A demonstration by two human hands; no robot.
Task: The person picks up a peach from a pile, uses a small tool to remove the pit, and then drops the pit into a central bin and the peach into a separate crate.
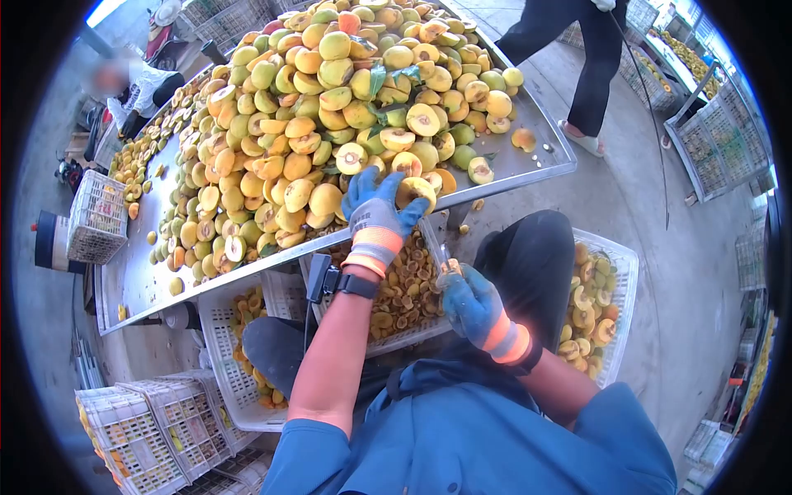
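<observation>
Peach halves [289, 124] are heaped high on a metal-topped table, some with the stone still showing. My left hand [378, 213], in a blue and grey glove, is at the near edge of the heap, with thumb and fingers closed around a yellow peach half [418, 191]. Lower and to the right, my right hand [472, 307], also gloved, is closed on a small hand tool [447, 254] with a thin metal end; the fingers hide most of its handle. Below, between my hands, a crate [429, 332] contains small brown pieces, apparently stones.
White crates of peach pieces stand by my legs, at left [223, 371] and right [624, 289]. The metal table [528, 169] has a raised rim. Stacked crates [157, 421] are at lower left. One person [577, 58] stands beyond the table; another [148, 91] is at far left.
</observation>
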